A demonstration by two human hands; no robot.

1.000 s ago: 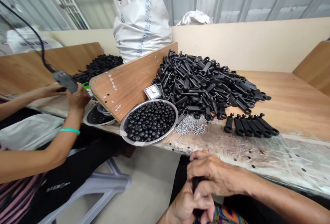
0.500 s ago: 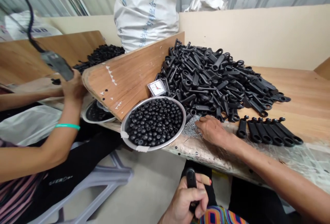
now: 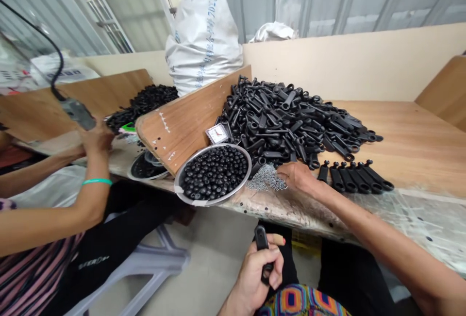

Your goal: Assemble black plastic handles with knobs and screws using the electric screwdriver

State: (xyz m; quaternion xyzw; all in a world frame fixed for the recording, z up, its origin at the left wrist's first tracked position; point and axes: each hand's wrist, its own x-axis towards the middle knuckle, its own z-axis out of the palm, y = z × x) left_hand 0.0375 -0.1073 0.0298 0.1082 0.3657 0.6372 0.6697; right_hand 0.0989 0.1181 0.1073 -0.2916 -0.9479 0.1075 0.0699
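Note:
My left hand [image 3: 259,262], low over my lap, is wrapped around a black plastic crank handle [image 3: 261,238] held roughly upright. On the table edge, my right hand [image 3: 298,176] touches the right side of a heap of small silver screws [image 3: 267,178]; its fingers are drawn together, and what they pinch is hidden. Left of the screws, a metal bowl [image 3: 249,160] is full of black round knobs [image 3: 214,170]. Behind my right hand rises a large pile of black crank handles [image 3: 284,117]. Several crank handles with ball ends [image 3: 358,177] lie in a row to its right.
A wooden divider [image 3: 174,122] separates this place from a co-worker's, with a small square clock [image 3: 218,133] against it. The co-worker's hand [image 3: 96,134] is at a corded power tool [image 3: 78,112]. A white sack [image 3: 206,39] stands behind; a grey plastic stool [image 3: 160,262] is below.
The head view has tilted up and turned slightly right. My right hand has drawn a little back from the screws' middle to their right side. My left hand keeps its hold on the crank handle.

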